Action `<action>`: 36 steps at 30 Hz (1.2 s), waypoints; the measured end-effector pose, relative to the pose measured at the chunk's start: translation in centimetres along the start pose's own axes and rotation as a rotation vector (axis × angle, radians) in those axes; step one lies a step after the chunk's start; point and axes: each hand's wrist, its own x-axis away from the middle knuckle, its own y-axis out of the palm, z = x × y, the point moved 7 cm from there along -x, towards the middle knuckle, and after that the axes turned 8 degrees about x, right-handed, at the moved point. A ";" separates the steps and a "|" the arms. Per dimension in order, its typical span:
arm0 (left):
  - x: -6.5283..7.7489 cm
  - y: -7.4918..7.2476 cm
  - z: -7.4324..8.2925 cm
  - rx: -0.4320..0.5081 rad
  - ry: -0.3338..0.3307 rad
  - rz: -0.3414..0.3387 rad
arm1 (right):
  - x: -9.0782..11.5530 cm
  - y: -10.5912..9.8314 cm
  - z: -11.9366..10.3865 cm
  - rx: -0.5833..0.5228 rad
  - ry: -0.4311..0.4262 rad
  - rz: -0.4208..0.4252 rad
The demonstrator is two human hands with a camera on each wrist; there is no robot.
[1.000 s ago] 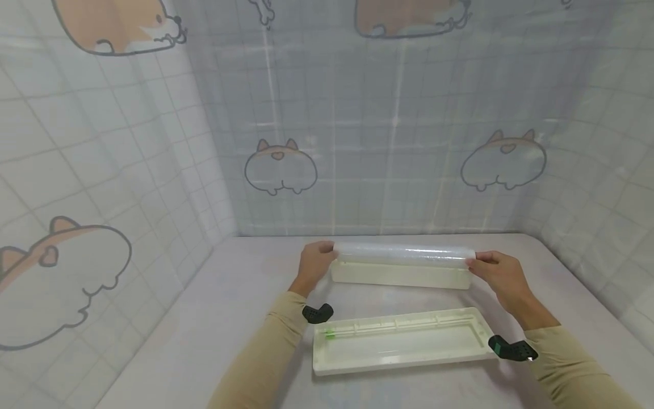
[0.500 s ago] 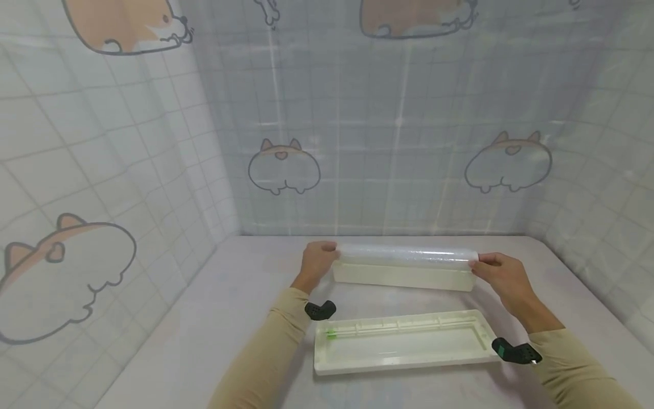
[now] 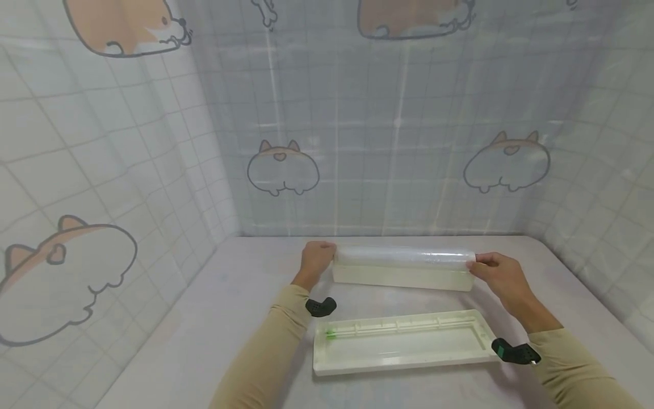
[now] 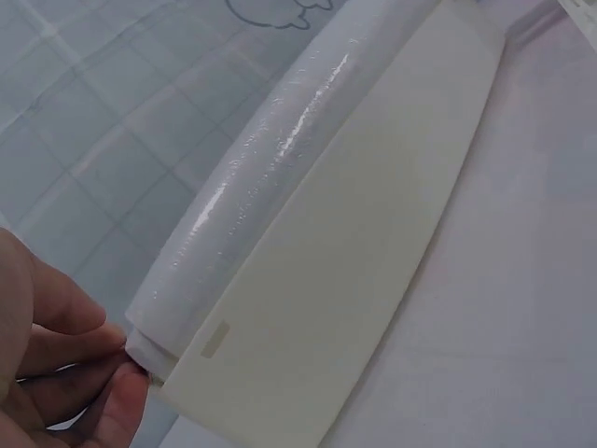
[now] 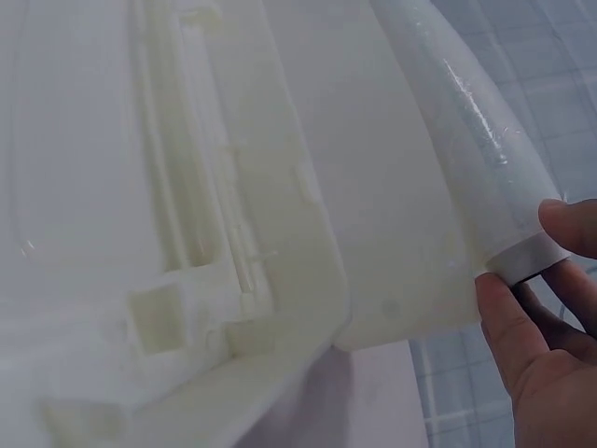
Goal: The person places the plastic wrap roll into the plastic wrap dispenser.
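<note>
A roll of cling film (image 3: pixel 403 255) lies lengthwise at the top of a long cream plastic box (image 3: pixel 401 277), toward the back of the table. At its left end my left hand (image 3: pixel 315 263) holds the roll with thumb and fingers, and the left wrist view shows these fingertips (image 4: pixel 121 401) at the core's edge. My right hand (image 3: pixel 504 279) grips the other end; the right wrist view has the thumb above the pale core and fingers under and inside it. How deep the roll sits in the box is hidden by the box's front wall.
Nearer to me lies a shallow cream lid-like tray (image 3: pixel 398 368), inner side up, with a rail along its far edge and a small green piece (image 3: pixel 330 333) at the left. Behind the white table (image 3: pixel 230 318) hangs a grid-patterned curtain (image 3: pixel 383 142) with dog drawings.
Both hands keep their hold on the roll's ends and stay nearly in place. The bright reflection on the film has faded on the left part. My view has shifted slightly.
</note>
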 end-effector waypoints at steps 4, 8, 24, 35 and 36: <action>0.1 -0.2 0.1 -0.015 0.013 0.011 | -0.1 0.0 -0.1 0.006 -0.006 -0.004; 0.2 -0.3 -0.1 0.000 0.006 0.004 | 0.0 0.0 -0.1 0.017 -0.005 -0.010; 0.3 0.0 -1.0 0.039 -0.004 0.014 | -0.3 0.0 -0.2 0.051 -0.009 0.021; 0.1 0.6 -1.5 -0.018 0.050 -0.070 | -0.6 -0.1 -0.9 0.080 -0.046 0.047; 0.1 0.6 -1.5 -0.023 0.051 -0.076 | -0.6 -0.1 -1.0 0.078 -0.048 0.045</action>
